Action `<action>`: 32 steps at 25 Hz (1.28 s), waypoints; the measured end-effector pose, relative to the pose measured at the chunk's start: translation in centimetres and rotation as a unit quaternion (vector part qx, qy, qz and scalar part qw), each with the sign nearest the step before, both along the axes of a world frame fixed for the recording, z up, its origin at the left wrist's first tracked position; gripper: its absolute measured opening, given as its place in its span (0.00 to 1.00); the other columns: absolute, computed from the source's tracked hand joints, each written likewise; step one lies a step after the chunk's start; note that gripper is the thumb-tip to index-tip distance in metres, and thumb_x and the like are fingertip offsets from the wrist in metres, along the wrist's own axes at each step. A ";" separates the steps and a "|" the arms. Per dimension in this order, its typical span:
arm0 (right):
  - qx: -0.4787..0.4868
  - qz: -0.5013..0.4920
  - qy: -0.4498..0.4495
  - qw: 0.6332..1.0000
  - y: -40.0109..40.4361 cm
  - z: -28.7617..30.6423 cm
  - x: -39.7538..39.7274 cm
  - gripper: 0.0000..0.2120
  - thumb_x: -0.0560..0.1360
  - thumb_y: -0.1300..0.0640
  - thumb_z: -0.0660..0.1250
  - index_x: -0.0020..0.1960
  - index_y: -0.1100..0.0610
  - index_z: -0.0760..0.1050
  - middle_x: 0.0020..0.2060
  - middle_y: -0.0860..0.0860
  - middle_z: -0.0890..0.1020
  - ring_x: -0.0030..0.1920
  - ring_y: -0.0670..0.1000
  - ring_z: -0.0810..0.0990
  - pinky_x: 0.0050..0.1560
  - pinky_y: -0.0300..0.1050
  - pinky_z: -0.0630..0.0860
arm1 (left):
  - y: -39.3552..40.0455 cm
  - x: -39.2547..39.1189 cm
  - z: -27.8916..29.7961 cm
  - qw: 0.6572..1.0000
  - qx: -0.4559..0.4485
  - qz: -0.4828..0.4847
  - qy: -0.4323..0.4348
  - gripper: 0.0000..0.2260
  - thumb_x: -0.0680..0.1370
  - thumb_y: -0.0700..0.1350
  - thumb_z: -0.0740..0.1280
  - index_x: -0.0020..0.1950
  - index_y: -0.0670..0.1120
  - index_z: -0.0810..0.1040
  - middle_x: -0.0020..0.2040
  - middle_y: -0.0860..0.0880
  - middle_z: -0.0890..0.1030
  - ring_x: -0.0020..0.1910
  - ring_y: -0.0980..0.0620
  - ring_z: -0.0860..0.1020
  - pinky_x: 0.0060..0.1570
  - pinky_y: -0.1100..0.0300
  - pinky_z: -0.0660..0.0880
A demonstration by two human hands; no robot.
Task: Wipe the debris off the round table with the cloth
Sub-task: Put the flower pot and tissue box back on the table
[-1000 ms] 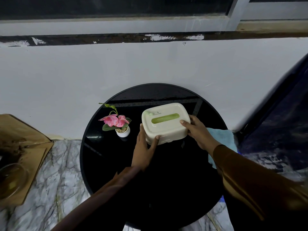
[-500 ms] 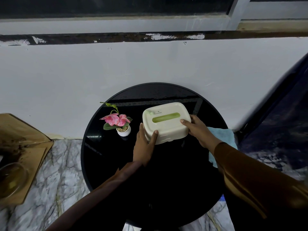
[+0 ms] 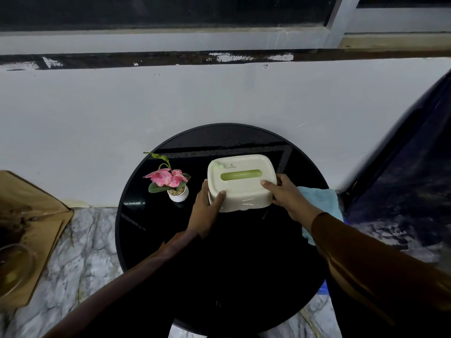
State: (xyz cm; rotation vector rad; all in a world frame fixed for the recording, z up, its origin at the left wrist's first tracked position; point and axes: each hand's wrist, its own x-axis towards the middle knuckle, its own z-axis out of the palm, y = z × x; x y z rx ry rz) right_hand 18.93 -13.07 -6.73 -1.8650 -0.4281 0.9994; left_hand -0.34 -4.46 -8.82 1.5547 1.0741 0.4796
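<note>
A round black glass table (image 3: 219, 269) stands against the white wall. On its far half sits a cream tissue box (image 3: 240, 184) with a green slot in its lid. My left hand (image 3: 206, 211) grips the box's near left corner, thumb on the lid. My right hand (image 3: 288, 196) grips its right side. A light blue cloth (image 3: 322, 203) lies at the table's right edge, partly hidden behind my right forearm. No debris shows plainly on the dark glass.
A small white pot with a pink flower (image 3: 172, 182) stands left of the box. Brown cardboard (image 3: 26, 220) and a glass bowl (image 3: 14, 269) lie on the marble floor at the left. A dark glossy surface (image 3: 402, 186) rises at the right.
The tissue box has shifted slightly toward the wall with both hands still on it. Nothing else has moved.
</note>
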 end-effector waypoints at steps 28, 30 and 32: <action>-0.028 -0.010 -0.016 0.999 0.4 0.0 -1.4 0.22 0.75 0.52 0.65 0.66 0.59 0.67 0.60 0.57 0.76 0.59 0.58 0.75 0.61 0.59 0.74 | 0.5 -0.7 1.0 0.998 -0.043 -0.029 -0.023 0.15 0.78 0.51 0.63 0.53 0.73 0.64 0.56 0.55 0.79 0.51 0.55 0.77 0.49 0.54 0.73; -0.029 -0.011 -0.017 0.999 0.4 -0.2 -1.3 0.22 0.76 0.53 0.65 0.66 0.59 0.67 0.60 0.58 0.75 0.59 0.58 0.75 0.62 0.58 0.74 | 0.5 -0.8 1.0 0.998 -0.045 -0.028 -0.030 0.16 0.79 0.49 0.62 0.57 0.70 0.64 0.56 0.55 0.78 0.50 0.55 0.76 0.48 0.55 0.72; -0.022 -0.012 -0.013 1.000 0.3 -0.2 -1.4 0.22 0.75 0.52 0.65 0.66 0.59 0.67 0.60 0.58 0.76 0.59 0.58 0.75 0.62 0.58 0.74 | 0.5 -0.9 0.7 0.998 -0.040 -0.030 -0.036 0.16 0.79 0.49 0.62 0.62 0.67 0.64 0.58 0.54 0.78 0.52 0.54 0.76 0.49 0.54 0.72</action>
